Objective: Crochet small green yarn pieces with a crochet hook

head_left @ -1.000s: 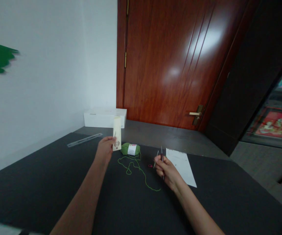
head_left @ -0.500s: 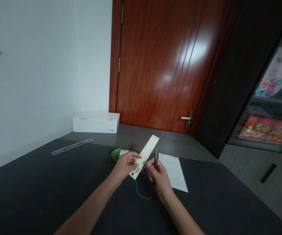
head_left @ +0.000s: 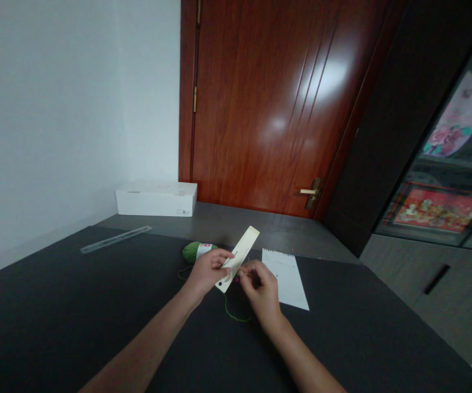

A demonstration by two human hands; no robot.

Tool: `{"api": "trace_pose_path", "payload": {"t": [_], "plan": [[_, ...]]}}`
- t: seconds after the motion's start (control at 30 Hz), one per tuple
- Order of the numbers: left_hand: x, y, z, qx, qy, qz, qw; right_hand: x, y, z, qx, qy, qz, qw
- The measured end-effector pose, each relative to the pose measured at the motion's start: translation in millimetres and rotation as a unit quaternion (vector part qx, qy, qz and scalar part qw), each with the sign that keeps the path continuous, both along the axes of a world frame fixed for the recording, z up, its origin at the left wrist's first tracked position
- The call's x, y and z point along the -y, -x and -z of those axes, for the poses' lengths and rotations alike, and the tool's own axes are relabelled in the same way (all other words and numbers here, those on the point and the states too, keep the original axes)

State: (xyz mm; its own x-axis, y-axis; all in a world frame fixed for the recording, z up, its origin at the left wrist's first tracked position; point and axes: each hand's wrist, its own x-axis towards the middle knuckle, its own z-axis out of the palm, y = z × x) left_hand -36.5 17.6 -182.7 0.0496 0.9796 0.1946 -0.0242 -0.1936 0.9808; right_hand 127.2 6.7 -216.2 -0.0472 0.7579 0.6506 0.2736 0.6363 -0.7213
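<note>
My left hand [head_left: 207, 274] grips a long cream paper strip [head_left: 242, 254] near its lower end, and the strip tilts up to the right. My right hand [head_left: 261, 289] is pinched closed around a dark crochet hook [head_left: 255, 279], mostly hidden by the fingers. Its fingertips reach the strip's edge. Behind my left hand lies a green yarn ball [head_left: 195, 251] with a white label. A green yarn strand [head_left: 231, 311] runs across the black mat [head_left: 96, 305] beneath my hands. A white paper sheet [head_left: 287, 279] lies just right of my right hand.
A clear plastic ruler [head_left: 116, 239] lies at the mat's far left edge. A white cardboard box [head_left: 156, 198] stands on the grey surface beyond the mat, against the wall. Behind it is a red-brown wooden door [head_left: 260, 109]. A dark cabinet stands to the right.
My right hand has moved left, and its fingers now reach the paper strip. The hook is less visible in its grip. The strip stays tilted in my left hand.
</note>
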Motion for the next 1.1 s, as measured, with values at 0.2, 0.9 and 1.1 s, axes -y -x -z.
{"api": "trace_pose_path", "payload": {"t": [0.2, 0.9, 1.1], "plan": [[0.0, 0.8, -1.6, 0.020, -0.007, -0.023, 1.000, 7.7, -1.4, 0.7, 0.151, -0.129, -0.069, 0.978], [5.2, -7.1, -8.2, 0.012, 0.049, -0.009, 0.999, -0.7, -10.5, -6.2, 0.009, -0.058, 0.076, 0.995], [2.5, -5.6, -1.7, -0.050, 0.019, 0.006, 0.999, -6.7, -13.8, -8.2, 0.022, -0.006, 0.023, 0.999]]}}
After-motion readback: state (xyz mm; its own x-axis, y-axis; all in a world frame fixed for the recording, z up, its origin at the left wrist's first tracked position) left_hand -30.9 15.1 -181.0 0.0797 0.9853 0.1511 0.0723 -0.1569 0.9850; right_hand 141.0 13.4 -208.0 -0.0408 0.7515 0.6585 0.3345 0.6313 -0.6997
